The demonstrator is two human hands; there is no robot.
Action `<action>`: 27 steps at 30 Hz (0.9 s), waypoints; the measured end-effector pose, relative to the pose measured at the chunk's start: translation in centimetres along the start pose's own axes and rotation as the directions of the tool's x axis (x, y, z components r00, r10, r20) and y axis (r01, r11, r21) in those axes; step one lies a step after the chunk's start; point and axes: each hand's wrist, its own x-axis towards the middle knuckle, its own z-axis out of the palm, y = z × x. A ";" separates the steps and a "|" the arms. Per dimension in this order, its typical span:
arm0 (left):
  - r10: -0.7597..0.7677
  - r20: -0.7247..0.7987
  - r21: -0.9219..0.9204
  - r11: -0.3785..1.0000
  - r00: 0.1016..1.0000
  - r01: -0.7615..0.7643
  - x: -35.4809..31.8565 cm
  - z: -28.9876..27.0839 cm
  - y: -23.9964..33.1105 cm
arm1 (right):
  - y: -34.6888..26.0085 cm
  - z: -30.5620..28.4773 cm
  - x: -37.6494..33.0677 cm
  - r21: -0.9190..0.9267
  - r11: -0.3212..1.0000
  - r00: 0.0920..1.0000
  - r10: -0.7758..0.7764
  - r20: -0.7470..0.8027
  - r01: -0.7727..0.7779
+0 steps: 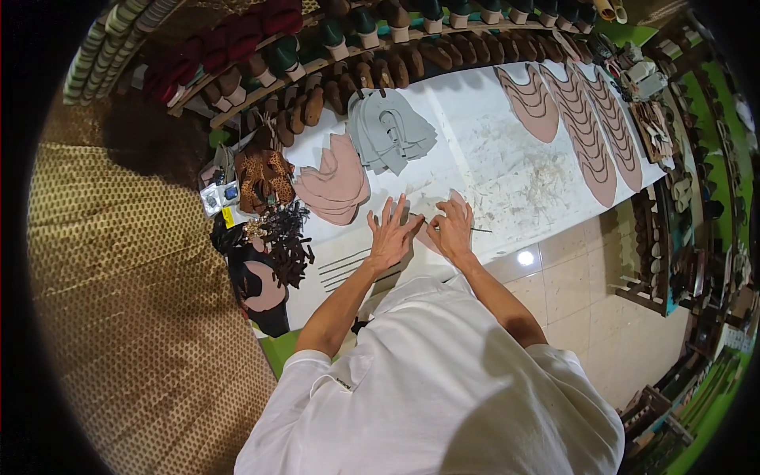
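At the table's near edge, a pink cut shoe-upper piece (428, 240) lies between my hands, partly hidden under them. A thin dark strip (481, 230) crosses it, its free end sticking out to the right. My left hand (389, 239) has its fingers spread, thumb and index tips touching the strip's left part. My right hand (453, 231) is closed, with thumb and index pinching the strip over the piece. Several more dark strips (342, 262) lie side by side on the table left of my left hand.
Pink pieces (336, 186) and grey pieces (388, 131) lie stacked beyond my hands. Overlapping rows of dark-edged pink pieces (582, 131) rest at the right. Dark scraps (289, 237) and leopard-print pieces (263, 178) sit left. Shoe lasts (404, 63) line the back racks.
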 end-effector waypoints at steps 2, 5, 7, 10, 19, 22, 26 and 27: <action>0.003 0.020 0.021 1.000 1.000 -0.003 0.0 0.1 -0.1 | -0.1 0.0 0.0 -0.001 1.000 1.000 -0.001 0.000 0.001; 0.008 0.032 0.045 0.999 0.999 -0.009 0.0 0.5 -0.2 | -0.2 0.0 0.0 0.003 1.000 1.000 0.005 0.007 -0.005; 0.014 0.029 0.048 0.999 0.999 -0.015 0.0 0.6 -0.3 | -0.2 0.1 -0.1 -0.012 1.000 1.000 0.006 0.000 -0.006; 0.011 0.015 0.021 1.000 1.000 -0.011 0.1 0.5 -0.2 | -0.3 0.0 0.0 -0.005 1.000 1.000 -0.003 -0.004 0.003; 0.022 0.037 -0.017 1.000 0.999 -0.021 -0.2 0.4 0.0 | -0.1 0.3 -0.2 -0.016 1.000 1.000 -0.018 -0.015 0.018; 0.060 -0.010 0.058 0.997 0.998 -0.059 -0.3 0.7 0.2 | 0.0 0.1 -0.1 -0.020 1.000 1.000 -0.009 0.021 0.010; 0.007 -0.014 0.036 0.999 1.000 -0.006 -0.2 1.0 0.5 | 0.4 -0.9 -0.7 0.057 0.998 0.999 -0.026 -0.018 0.027; -0.015 -0.025 0.013 1.000 1.000 0.016 -0.3 1.2 0.6 | 0.8 -1.3 -1.1 0.052 0.998 0.999 -0.020 -0.032 0.022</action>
